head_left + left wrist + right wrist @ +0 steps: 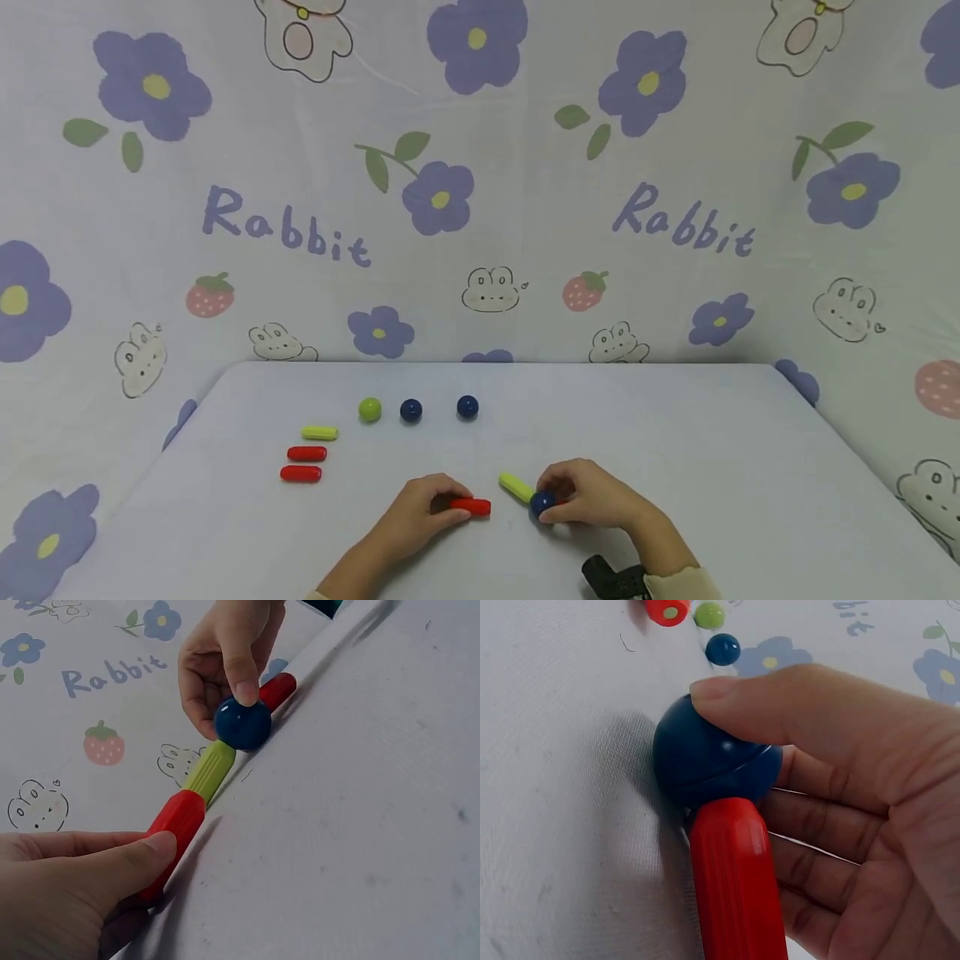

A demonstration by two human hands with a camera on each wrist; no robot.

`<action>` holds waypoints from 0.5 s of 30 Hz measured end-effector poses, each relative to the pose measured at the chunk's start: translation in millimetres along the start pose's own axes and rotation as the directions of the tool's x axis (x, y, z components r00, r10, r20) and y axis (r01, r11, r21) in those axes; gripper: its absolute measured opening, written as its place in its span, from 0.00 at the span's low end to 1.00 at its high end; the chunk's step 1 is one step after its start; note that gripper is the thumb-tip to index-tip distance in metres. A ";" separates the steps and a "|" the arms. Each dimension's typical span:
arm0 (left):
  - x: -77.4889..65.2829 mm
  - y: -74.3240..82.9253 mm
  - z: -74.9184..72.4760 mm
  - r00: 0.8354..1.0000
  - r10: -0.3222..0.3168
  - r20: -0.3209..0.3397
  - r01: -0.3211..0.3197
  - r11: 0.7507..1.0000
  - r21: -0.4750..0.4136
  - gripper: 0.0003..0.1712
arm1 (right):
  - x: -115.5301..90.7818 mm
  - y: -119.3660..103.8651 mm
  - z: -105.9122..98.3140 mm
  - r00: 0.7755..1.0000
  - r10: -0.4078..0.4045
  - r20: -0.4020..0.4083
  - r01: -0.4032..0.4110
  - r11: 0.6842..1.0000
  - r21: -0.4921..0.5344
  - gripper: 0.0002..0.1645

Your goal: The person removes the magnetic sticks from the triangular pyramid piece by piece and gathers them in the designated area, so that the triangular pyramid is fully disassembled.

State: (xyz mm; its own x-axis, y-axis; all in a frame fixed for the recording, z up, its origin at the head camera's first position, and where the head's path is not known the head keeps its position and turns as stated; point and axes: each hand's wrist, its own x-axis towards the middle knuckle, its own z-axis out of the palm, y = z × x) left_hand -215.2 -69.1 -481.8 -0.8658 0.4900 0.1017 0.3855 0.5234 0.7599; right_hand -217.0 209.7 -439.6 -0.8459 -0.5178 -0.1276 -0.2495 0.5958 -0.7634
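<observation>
In the head view my left hand [417, 518] pinches a short red stick [472, 507] by its left end, between thumb and fingers. My right hand [596, 497] grips a dark blue ball [542, 505], its thumb on the ball's surface. From the ball a yellow-green stick [515, 487] extends up and left. Another red stick [739, 877] meets the ball in the right wrist view, mostly covered by my right hand in the head view. The left wrist view lines up the left hand's red stick [177, 825] with the yellow-green one, but the head view has them apart.
On the white table [675, 433], a green ball [370, 409] and two blue balls, one left [411, 411] and one right [467, 407], stand farther back. A yellow-green stick [320, 433] and two red sticks [301, 474] lie at the left. Patterned cloth hangs behind.
</observation>
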 end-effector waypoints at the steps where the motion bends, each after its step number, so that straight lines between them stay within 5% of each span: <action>1: -0.7 0.1 -1.2 1.000 0.004 0.004 -0.004 1.000 0.011 0.11 | 0.3 -0.6 0.2 1.000 0.002 0.000 -0.002 1.000 -0.002 0.17; 8: -7.7 -3.4 -11.4 1.000 0.016 0.008 -0.017 0.998 0.063 0.11 | -0.2 -3.1 1.5 1.000 -0.002 -0.004 0.002 1.000 -0.001 0.17; 15: -22.7 -19.7 -25.7 0.998 0.031 -0.057 -0.022 0.989 0.149 0.11 | -1.5 -1.6 0.9 1.000 -0.013 -0.006 0.013 1.000 0.003 0.18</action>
State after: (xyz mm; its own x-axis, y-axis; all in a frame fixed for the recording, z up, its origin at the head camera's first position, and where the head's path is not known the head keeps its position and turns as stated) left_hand -211.3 -108.4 -482.5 -0.8704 0.4652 0.1615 0.4476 0.6109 0.6530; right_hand -214.9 209.0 -438.8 -0.8452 -0.5220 -0.1142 -0.2591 0.5873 -0.7668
